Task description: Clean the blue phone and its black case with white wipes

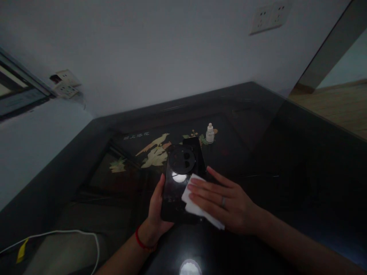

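A black smartphone with a large round camera module is in my left hand, its back turned up toward me. My left thumb lies along the phone's left edge, and the other fingers are hidden beneath it. Under the fingers of my right hand is a folded white tissue, pressed against the right side of the phone's back. Beyond the phone, partly covered by it, a flat dark rectangular object lies on the table; I cannot tell what it is.
A small bottle with a white cap stands on the glossy black table, past the dark object. Bird and flower pictures decorate the tabletop. A white cable with a yellow tag runs at the lower left. Walls border the table behind and left.
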{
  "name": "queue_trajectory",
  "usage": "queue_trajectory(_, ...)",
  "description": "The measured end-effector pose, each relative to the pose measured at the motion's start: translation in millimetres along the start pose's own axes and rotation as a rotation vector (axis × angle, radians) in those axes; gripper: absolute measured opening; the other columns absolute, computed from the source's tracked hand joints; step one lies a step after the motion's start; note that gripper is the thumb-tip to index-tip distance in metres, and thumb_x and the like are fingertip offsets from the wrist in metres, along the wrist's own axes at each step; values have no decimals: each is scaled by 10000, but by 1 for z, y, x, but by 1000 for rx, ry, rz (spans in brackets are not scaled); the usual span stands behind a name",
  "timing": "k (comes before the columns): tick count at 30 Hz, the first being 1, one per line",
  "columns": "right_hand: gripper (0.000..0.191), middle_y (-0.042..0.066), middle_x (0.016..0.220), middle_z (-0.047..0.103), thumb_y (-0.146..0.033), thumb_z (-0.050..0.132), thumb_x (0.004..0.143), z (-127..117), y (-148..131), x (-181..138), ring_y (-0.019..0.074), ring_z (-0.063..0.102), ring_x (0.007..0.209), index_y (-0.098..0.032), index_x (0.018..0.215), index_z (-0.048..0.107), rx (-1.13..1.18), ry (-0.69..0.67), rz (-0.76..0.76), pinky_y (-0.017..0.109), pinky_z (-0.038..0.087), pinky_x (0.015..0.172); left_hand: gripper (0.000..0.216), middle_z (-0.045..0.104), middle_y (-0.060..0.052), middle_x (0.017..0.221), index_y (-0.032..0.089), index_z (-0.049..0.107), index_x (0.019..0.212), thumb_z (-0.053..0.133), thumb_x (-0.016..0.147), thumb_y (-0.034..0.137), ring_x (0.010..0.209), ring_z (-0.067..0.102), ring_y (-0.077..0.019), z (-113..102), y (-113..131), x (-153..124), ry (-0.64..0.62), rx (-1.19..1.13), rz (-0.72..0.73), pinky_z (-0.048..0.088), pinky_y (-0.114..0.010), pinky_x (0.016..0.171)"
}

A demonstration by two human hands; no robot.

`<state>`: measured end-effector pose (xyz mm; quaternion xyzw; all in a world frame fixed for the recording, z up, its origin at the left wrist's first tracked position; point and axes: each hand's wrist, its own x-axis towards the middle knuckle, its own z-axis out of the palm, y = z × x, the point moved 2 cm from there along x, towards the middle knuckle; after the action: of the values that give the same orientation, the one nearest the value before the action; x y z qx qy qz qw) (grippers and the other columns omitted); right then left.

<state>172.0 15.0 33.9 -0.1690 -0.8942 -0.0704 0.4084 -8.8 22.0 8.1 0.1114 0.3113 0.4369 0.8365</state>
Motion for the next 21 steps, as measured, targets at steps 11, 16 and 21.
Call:
queue_trajectory(11,243,114,1086,710,-96,441,939,-3,-3,2,205,623,1115,-77,984,678,45,50,-68,463,434,1064,487,730,-111,976,139,729,971,422,889,508,1111,602,-293,1,4,-1,74,-19,37,407,-405,999)
queue_trajectory(16,270,103,1072,716,-94,406,949,-2,-2,3,203,632,1100,-68,986,672,58,60,-67,440,434,1068,568,739,-98,829,147,745,902,404,873,601,943,670,-264,0,2,0,22,24,28,472,-369,895)
queue_trajectory(21,304,138,1193,659,-101,381,954,8,-7,2,222,542,1222,-35,1121,626,53,-56,8,454,418,1079,488,726,-39,708,194,728,976,450,875,582,645,680,-168,-7,-15,1,-6,16,-17,488,-253,662)
